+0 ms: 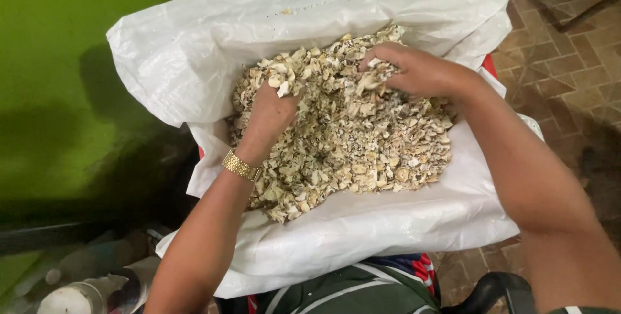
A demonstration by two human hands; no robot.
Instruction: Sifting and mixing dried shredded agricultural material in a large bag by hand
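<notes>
A big white woven sack point(194, 62) stands open in front of me, its mouth rolled back. It is filled with pale beige dried chips and broken bits point(362, 139). My left hand point(272, 117), with a gold watch point(241, 166) on the wrist, is dug into the left side of the heap, fingers closed around some pieces. At the upper right of the heap my right hand point(411, 71) grips a clump of chips, its fingers curled down into them.
A green wall point(77, 49) rises at the left. The brown tiled floor point(569, 55) shows at the right. A white bottle-like container point(77, 298) lies at the bottom left. A striped cloth point(401, 269) and something dark sit below the sack.
</notes>
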